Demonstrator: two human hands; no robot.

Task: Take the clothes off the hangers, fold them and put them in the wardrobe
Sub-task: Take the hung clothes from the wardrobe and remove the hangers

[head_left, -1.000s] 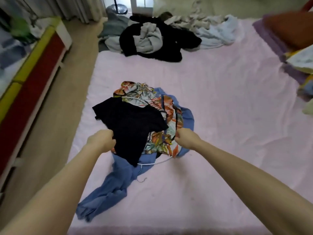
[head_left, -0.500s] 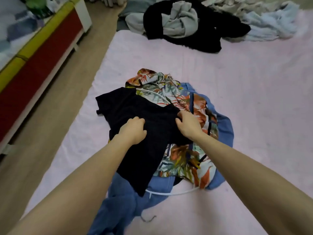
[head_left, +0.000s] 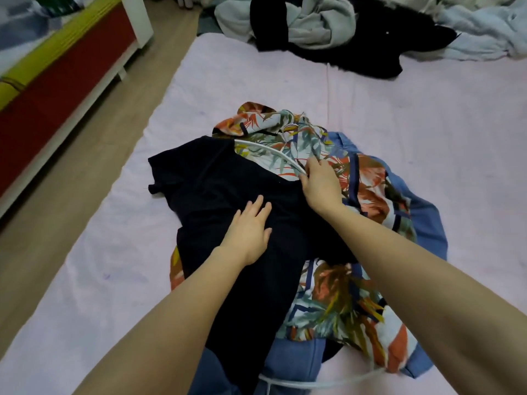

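A black t-shirt (head_left: 216, 183) lies on top of a pile on the pink bed (head_left: 427, 132). Under it are a floral shirt (head_left: 356, 295) and a blue garment (head_left: 296, 363). A white hanger (head_left: 271, 151) runs out from the black shirt's collar over the floral shirt. My left hand (head_left: 248, 232) rests flat on the black shirt with straight fingers. My right hand (head_left: 320, 183) grips the white hanger at the shirt's shoulder edge. A second white hanger (head_left: 322, 383) shows at the pile's near edge.
A heap of black, grey and pale blue clothes (head_left: 356, 29) lies at the far end of the bed. A low red and yellow cabinet (head_left: 57, 69) stands along the left, across a strip of wooden floor (head_left: 85, 181).
My view moved closer to the pile. My left hand opened and now lies flat on the black shirt. My right hand moved up to the hanger at the collar.
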